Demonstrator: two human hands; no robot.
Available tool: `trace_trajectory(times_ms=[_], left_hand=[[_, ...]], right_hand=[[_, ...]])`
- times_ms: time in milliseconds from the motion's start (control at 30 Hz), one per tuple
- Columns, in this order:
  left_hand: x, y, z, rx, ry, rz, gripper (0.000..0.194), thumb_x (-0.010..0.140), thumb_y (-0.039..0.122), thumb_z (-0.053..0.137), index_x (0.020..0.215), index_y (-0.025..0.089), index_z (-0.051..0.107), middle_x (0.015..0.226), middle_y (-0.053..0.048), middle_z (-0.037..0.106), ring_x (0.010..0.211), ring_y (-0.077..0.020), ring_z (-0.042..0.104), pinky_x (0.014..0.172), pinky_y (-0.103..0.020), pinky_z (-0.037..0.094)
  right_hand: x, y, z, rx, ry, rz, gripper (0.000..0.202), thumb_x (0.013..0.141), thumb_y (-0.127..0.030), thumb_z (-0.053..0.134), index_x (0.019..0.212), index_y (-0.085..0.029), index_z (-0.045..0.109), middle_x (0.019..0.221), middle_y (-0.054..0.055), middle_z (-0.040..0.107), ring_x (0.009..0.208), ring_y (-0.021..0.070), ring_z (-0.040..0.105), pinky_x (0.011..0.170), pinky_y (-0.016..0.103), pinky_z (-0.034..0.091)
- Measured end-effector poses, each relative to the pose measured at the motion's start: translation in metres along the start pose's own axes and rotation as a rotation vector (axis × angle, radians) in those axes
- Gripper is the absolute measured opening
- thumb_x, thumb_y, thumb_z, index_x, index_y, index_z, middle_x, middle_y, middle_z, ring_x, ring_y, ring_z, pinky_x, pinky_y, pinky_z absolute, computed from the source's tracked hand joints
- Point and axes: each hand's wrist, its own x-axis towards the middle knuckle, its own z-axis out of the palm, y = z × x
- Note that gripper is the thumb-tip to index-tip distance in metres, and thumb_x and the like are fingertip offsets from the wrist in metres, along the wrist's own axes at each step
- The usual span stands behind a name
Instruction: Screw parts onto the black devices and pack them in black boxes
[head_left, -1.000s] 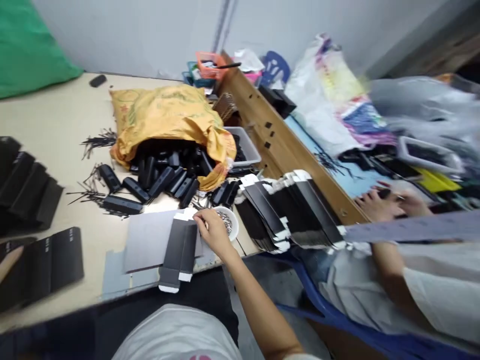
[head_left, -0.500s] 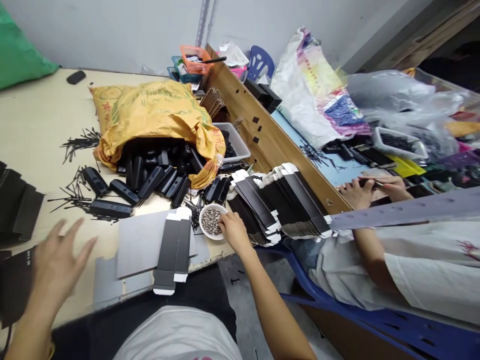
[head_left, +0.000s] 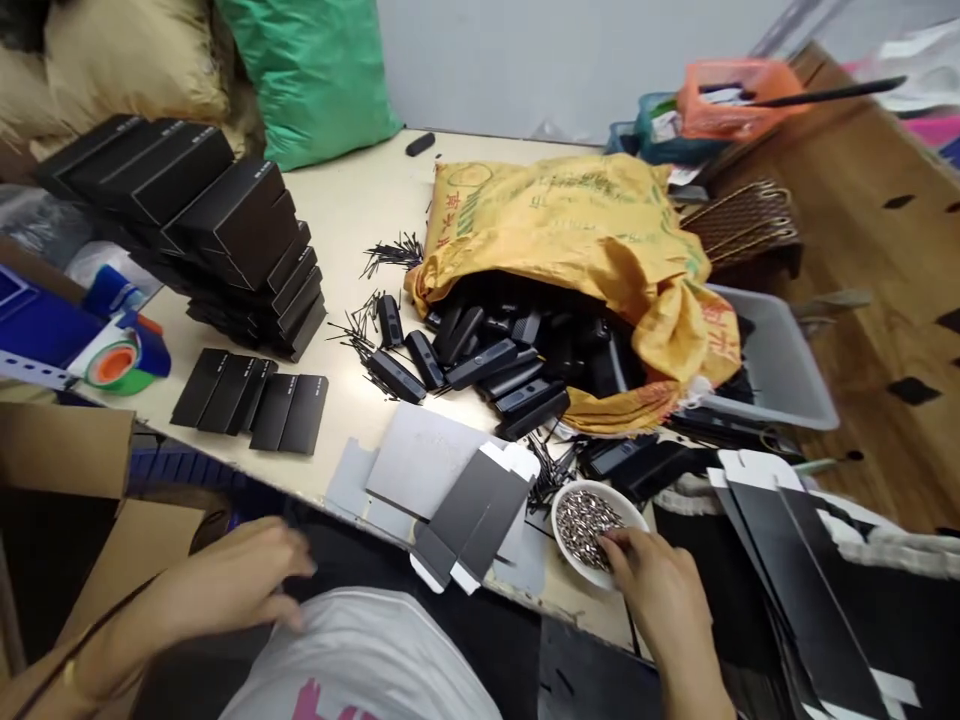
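Note:
My right hand (head_left: 664,590) reaches over the rim of a white bowl (head_left: 636,515), thumb and fingertips together among small shiny metal pieces (head_left: 585,520). Whatever sits between those fingertips is too small to make out. Left of the bowl, a flat unfolded black carton (head_left: 484,500) lies on a grey board (head_left: 420,450). My left hand (head_left: 251,570) hovers low beside my body, off the table's front edge, slightly blurred. Its thumb and fingers are apart, and nothing shows in them.
Black handheld devices (head_left: 480,360) spill from a yellow sack (head_left: 540,220). Stacked black boxes (head_left: 247,220) and smaller boxes (head_left: 247,400) stand left, near a tape roll (head_left: 112,362). Flat cartons (head_left: 802,580) are piled at right. An open cardboard box (head_left: 60,450) sits lower left.
The view has swung left, bringing the stacked boxes into sight. My left hand has drawn back from the table toward my body. My right hand stays at the bowl.

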Motion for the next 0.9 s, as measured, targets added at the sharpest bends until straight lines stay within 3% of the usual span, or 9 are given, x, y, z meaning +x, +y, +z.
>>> trace_trajectory(times_ms=[67, 167, 233, 300, 400, 500, 600, 767, 900], left_hand=[[0.036, 0.025, -0.009, -0.023, 0.092, 0.066, 0.025, 0.079, 0.041, 0.058, 0.095, 0.024, 0.068, 0.095, -0.007, 0.068, 0.092, -0.0239, 0.062, 0.083, -0.032, 0.044], [0.108, 0.038, -0.030, -0.153, 0.263, 0.052, 0.032, 0.087, 0.039, 0.047, 0.110, 0.021, 0.060, 0.099, -0.009, 0.067, 0.090, -0.0234, 0.063, 0.079, -0.031, 0.045], [0.157, 0.036, -0.043, -0.215, 0.468, -0.128, 0.040, 0.088, 0.040, 0.044, 0.119, 0.016, 0.053, 0.093, -0.014, 0.067, 0.087, -0.0269, 0.063, 0.078, -0.034, 0.045], [0.199, 0.031, -0.051, -0.230, 0.688, -0.343, 0.057, 0.085, 0.046, 0.049, 0.129, 0.010, 0.042, 0.107, -0.023, 0.061, 0.099, -0.0342, 0.060, 0.083, -0.041, 0.043], [0.239, 0.025, -0.055, -0.289, 0.750, -0.486, 0.086, 0.076, 0.050, 0.060, 0.140, 0.005, 0.024, 0.123, -0.034, 0.047, 0.111, -0.0427, 0.052, 0.088, -0.048, 0.038], [0.257, 0.016, -0.056, -0.420, 0.726, -0.464, 0.100, 0.067, 0.041, 0.071, 0.143, 0.005, 0.015, 0.128, -0.034, 0.042, 0.114, -0.0423, 0.050, 0.091, -0.048, 0.037], [0.262, 0.004, -0.059, -0.625, 0.774, -0.342, 0.106, 0.058, 0.029, 0.078, 0.141, 0.003, 0.017, 0.126, -0.029, 0.048, 0.116, -0.0368, 0.049, 0.094, -0.043, 0.037], [0.254, -0.004, -0.057, -0.982, 0.836, -0.084, 0.055, 0.063, 0.025, 0.073, 0.111, 0.009, 0.052, 0.109, -0.015, 0.062, 0.101, -0.0247, 0.059, 0.087, -0.034, 0.045], [0.231, 0.011, -0.044, -1.251, 0.691, 0.097, 0.041, 0.067, 0.032, 0.071, 0.100, 0.014, 0.054, 0.092, -0.006, 0.064, 0.081, -0.0171, 0.062, 0.078, -0.031, 0.050]], right_hand=[[-0.001, -0.003, -0.002, -0.019, -0.003, 0.013, 0.027, 0.079, -0.040, 0.044, 0.067, -0.022, 0.062, 0.072, 0.009, 0.065, 0.065, 0.0258, 0.054, 0.066, 0.040, 0.037], [-0.001, -0.009, -0.009, -0.033, -0.005, 0.051, 0.024, 0.077, -0.038, 0.046, 0.066, -0.022, 0.060, 0.074, 0.009, 0.063, 0.066, 0.0259, 0.052, 0.065, 0.039, 0.038], [-0.002, -0.018, -0.015, -0.004, 0.038, 0.083, 0.021, 0.077, -0.036, 0.046, 0.070, -0.022, 0.060, 0.075, 0.009, 0.062, 0.068, 0.0259, 0.052, 0.064, 0.038, 0.038], [-0.002, -0.036, -0.022, 0.050, 0.111, 0.100, 0.020, 0.079, -0.035, 0.046, 0.076, -0.021, 0.060, 0.078, 0.009, 0.062, 0.072, 0.0255, 0.052, 0.064, 0.037, 0.038], [0.002, -0.077, -0.027, 0.118, 0.149, 0.043, 0.018, 0.082, -0.034, 0.047, 0.078, -0.021, 0.059, 0.078, 0.007, 0.062, 0.076, 0.0244, 0.053, 0.070, 0.037, 0.039], [0.014, -0.116, -0.021, 0.157, 0.070, -0.078, 0.017, 0.086, -0.034, 0.048, 0.082, -0.021, 0.058, 0.081, 0.006, 0.061, 0.080, 0.0239, 0.053, 0.074, 0.038, 0.040], [0.026, -0.132, -0.008, 0.163, 0.010, -0.155, 0.015, 0.086, -0.032, 0.050, 0.090, -0.019, 0.057, 0.088, 0.008, 0.058, 0.083, 0.0242, 0.053, 0.074, 0.037, 0.042], [0.045, -0.126, 0.008, 0.147, -0.024, -0.150, 0.025, 0.079, -0.034, 0.063, 0.098, -0.019, 0.056, 0.096, 0.010, 0.054, 0.089, 0.0264, 0.053, 0.076, 0.040, 0.044], [0.063, -0.123, -0.001, 0.206, -0.209, -0.101, 0.029, 0.068, -0.029, 0.074, 0.088, -0.018, 0.055, 0.085, 0.006, 0.055, 0.084, 0.0235, 0.054, 0.072, 0.033, 0.043]])
